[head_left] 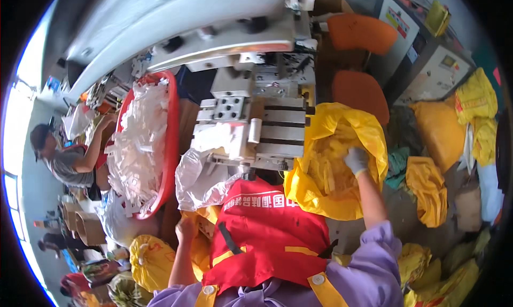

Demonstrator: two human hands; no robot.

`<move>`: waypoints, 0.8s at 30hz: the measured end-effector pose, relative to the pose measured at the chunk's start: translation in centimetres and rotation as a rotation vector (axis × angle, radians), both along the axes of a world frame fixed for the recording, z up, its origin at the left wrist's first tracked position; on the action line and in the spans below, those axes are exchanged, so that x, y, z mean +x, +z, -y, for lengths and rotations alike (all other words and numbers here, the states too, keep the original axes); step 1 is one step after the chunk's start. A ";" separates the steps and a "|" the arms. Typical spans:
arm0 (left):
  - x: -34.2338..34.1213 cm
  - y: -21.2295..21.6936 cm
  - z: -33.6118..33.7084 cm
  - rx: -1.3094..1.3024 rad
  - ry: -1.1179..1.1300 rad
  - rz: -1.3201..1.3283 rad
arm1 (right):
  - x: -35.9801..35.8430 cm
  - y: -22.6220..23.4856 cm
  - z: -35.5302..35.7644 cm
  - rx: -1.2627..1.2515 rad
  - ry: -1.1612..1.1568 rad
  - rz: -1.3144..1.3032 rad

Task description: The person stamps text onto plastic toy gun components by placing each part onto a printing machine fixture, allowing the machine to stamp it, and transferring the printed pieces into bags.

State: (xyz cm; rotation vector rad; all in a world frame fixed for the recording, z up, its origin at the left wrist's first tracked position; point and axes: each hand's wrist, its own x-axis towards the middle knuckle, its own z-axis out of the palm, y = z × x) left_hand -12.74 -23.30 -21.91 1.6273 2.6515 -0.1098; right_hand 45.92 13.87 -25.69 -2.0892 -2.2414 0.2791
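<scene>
Nearest the body, below the red apron with yellow straps (267, 237), the bare left hand (186, 228) rests low at the person's left side against a small yellow plastic bag (200, 248). Whether its fingers are closed on the bag or only touching it I cannot tell, as the hand is seen from behind and partly hidden.

Further out on the right, the right hand (356, 160) — in a pale work glove — reaches down into the big open yellow plastic sack (368, 133). Its fingers curl among the pale yellow flat strips (326, 171) that fill the sack, but it is unclear whether they have gripped any. The sack's mouth sags toward the person, so a hard pull could, in my judgement, tip it and spill strips onto the floor, and a loose handful could shed pieces over the rim.

Just beyond the apron lies a crumpled translucent white plastic bag (200, 181), slumped against the grey metal machine (251, 125). It sits close to the machine's block, where it might snag.

Left of the machine stands a round red plastic basin (172, 141), heaped above its rim with white plastic pieces (139, 146) — piled high enough that a knock could shed some.

Farthest off, more stuffed yellow sacks (427, 184) lie on the floor at right, and another person (67, 160) sits at left.
</scene>
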 end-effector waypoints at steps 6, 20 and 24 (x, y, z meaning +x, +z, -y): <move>6.4 14.1 -12.8 0.914 -0.222 0.362 | 1.1 14.1 9.9 -0.257 0.038 -0.415; 15.7 25.3 -28.5 0.988 -0.707 0.240 | -7.6 27.2 14.2 0.012 0.172 -1.516; 13.6 26.3 -26.3 1.156 -0.600 0.181 | -12.6 28.7 10.0 0.162 0.341 -1.430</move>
